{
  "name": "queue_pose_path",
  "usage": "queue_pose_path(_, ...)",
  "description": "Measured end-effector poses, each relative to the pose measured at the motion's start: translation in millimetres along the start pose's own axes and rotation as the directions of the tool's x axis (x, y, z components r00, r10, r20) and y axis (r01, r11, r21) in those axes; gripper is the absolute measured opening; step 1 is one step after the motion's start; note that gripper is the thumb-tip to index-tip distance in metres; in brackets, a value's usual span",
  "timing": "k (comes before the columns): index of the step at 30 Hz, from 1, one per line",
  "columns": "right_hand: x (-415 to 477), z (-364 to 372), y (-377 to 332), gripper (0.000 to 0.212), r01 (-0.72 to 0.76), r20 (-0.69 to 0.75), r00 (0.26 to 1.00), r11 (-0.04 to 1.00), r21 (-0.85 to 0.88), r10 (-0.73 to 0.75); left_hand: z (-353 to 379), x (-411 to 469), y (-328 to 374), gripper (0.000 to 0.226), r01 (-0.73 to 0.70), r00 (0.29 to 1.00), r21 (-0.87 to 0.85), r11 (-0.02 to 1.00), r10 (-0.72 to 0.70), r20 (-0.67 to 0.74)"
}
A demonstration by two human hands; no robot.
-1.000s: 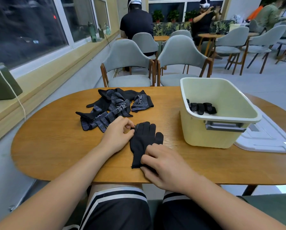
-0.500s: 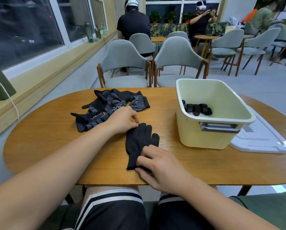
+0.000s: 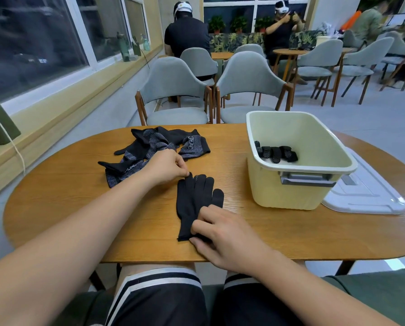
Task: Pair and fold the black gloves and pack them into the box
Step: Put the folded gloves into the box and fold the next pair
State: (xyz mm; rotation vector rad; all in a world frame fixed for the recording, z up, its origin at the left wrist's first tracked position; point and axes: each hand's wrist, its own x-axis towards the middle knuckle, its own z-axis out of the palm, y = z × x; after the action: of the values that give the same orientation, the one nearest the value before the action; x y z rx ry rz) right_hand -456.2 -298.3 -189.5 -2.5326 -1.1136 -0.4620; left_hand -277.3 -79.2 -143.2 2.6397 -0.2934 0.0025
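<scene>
The black glove [image 3: 194, 203] lies flat on the table [image 3: 55, 208] just left of the box [image 3: 267, 189]. Its length runs away from the person, fingertips pointing to the far side and cuff nearest. The left hand [image 3: 167, 168] pinches one fingertip at the far end. The right hand [image 3: 222, 236] grips the cuff with curled fingers [image 3: 204, 225].

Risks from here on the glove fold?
Left hand pinches just one fingertip of the flat gloves; folding from there might skew the pair. The cuff under the right hand lies close to the table edge, so a tug could drag it off. The loose pile sits beside the left wrist and may snag.
</scene>
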Motion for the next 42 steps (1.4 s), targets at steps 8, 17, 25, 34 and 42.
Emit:
queue_pose_path(8, 0, 1, 0, 0.019, -0.010, -0.004, 1.000, 1.000, -0.001, 0.010, 11, 0, -1, 0.009, 0.021, 0.999, -0.049, 0.999, -0.020, 0.033)
queue_pose_path(17, 0, 0, 0, 0.018, -0.014, -0.003, 1.000, 1.000, 0.007, 0.014, 19, 0, 16, 0.008, -0.095, 0.995, -0.029, 0.995, 0.096, 0.036)
queue_pose_path(25, 0, 0, 0, 0.021, -0.022, 0.010, 1.000, 1.000, 0.007, 0.022, 14, 4, 23, 0.014, -0.062, 0.996, -0.021, 0.998, 0.063, 0.056)
queue_pose_path(34, 0, -1, -1, 0.020, -0.034, 0.023, 0.999, 0.999, 0.008, 0.033, 12, 2, 9, 0.010, 0.036, 0.998, -0.121, 0.992, -0.029, 0.060)
queue_pose_path(42, 0, -1, -1, 0.019, -0.034, 0.016, 0.999, 0.999, 0.009, 0.033, 24, 9, 16, 0.009, 0.048, 0.998, -0.094, 0.994, -0.044, 0.048)
